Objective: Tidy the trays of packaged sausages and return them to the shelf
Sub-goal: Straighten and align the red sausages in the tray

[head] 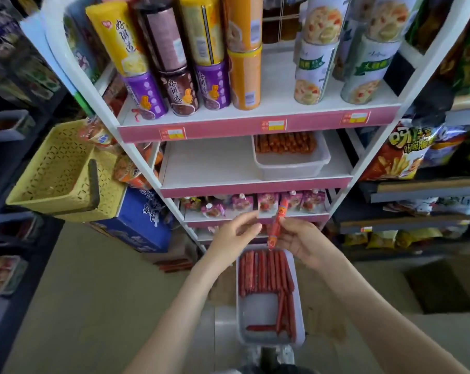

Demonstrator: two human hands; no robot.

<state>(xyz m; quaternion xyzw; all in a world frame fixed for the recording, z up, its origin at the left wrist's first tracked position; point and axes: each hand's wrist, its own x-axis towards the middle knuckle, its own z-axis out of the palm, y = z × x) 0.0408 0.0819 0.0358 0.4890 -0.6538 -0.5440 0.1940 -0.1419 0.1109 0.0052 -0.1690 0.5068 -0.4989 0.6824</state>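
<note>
My right hand (pixel 299 240) pinches one red packaged sausage (pixel 277 225), held nearly upright above a clear tray (pixel 240 319) on the floor. That tray holds a row of several red sausages (pixel 263 275) at its far end and a few more along its right side. My left hand (pixel 236 232) hovers just left of the held sausage with relaxed fingers, holding nothing. On the middle shelf (pixel 206 163) stands a second clear tray (pixel 293 166) with sausages packed at its back; the shelf space to its left is bare.
Cans fill the upper shelf (pixel 255 122). Small pouches line the shelf below the tray. A yellow perforated basket (pixel 58 171) hangs at the left above a blue carton (pixel 139 220). Snack bags (pixel 406 152) crowd the racks at the right. Beige floor lies to the left.
</note>
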